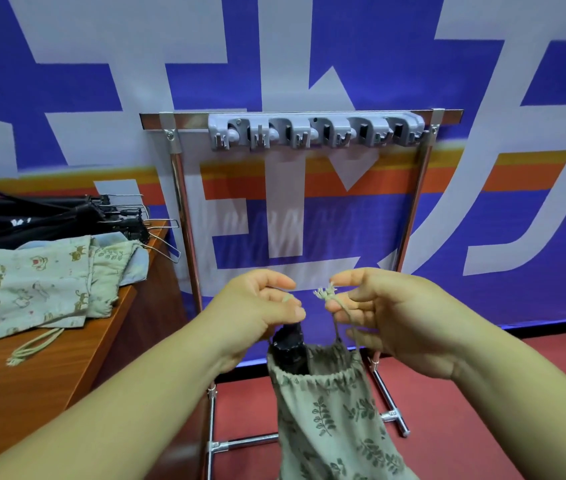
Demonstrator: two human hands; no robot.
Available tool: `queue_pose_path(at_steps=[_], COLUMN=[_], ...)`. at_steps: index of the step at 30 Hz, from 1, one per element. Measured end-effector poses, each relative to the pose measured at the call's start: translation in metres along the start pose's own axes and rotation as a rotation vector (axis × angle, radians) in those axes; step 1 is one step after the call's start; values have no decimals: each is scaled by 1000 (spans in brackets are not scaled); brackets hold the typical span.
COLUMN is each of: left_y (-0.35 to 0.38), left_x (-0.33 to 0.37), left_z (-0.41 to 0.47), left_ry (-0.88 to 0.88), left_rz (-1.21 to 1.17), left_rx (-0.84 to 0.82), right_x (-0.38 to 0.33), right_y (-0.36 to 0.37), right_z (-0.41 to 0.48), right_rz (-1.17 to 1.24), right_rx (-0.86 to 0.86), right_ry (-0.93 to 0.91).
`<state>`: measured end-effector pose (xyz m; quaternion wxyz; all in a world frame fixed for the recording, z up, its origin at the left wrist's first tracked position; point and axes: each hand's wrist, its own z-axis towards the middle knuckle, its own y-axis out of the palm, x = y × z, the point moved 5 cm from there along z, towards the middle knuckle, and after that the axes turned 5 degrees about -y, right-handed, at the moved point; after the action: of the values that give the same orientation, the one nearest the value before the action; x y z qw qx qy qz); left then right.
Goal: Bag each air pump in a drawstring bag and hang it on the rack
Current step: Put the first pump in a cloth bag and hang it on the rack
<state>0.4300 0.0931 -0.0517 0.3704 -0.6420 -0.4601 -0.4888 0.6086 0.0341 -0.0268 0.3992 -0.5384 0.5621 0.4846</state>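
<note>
Linen-coloured cloth printed with green leaves made up the drawstring bag (330, 410), which hung in the near middle of the head view, in front of the rack (184, 202). The ribbed black top of an air pump (290, 344) stuck out of the bag's gathered mouth on the left side, with the rest of it down inside.

The right hand (388, 313) pinched the drawstring (326, 293) just below its frayed knot, thumb and fingertips closed on it, and the cord ran down to the bag's mouth. The left hand (257, 306) was curled just left of it, thumb against fingertips; it seemed to pinch the other end of the cord, though that spot was blurred.

Farther back, a grey hook strip (316, 131) ran along the rack's chrome top bar, every hook bare. On the wooden table (67, 358) to the left lay spare bags (25, 289) and, beyond them, a pile of black pumps (49, 216). A blue and white banner (482, 133) covered the far wall above a red floor (482, 375).
</note>
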Motion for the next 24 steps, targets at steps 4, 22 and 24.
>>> queue_pose_path(at_steps=[4,22,24], left_y=[2,10,9], left_x=[-1,16,16], left_z=[0,-11,-11], left_ry=[-55,292,299], left_rz=[-42,215,194], left_rx=[-4,-75,-65], right_x=[-6,-18,-18], right_y=[-2,25,24], right_z=[-4,-11,-10], right_rz=[-116,146,142], right_rx=[41,-50,-27], right_ry=[-55,-117,-128])
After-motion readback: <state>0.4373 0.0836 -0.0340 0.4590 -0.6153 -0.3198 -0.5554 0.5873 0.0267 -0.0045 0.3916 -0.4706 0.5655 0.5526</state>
